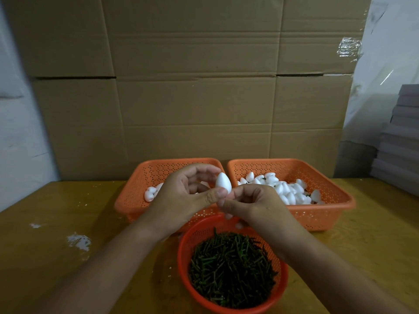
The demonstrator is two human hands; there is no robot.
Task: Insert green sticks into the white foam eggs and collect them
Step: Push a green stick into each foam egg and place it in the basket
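Table (68, 211); egg's (223, 182) base grip-hidden

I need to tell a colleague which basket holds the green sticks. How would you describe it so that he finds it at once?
On the wooden table, before the cardboard wall, stand three orange baskets. Two are rectangular, side by side at the back, and hold white foam eggs. The basket of green sticks is the one nearest the person, below the hands: it alone is round, and it is filled with dark green sticks.

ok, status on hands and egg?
Left hand and right hand both pinch one egg over the baskets. Stick not visible. Sticks bowl below. Nothing in the way.
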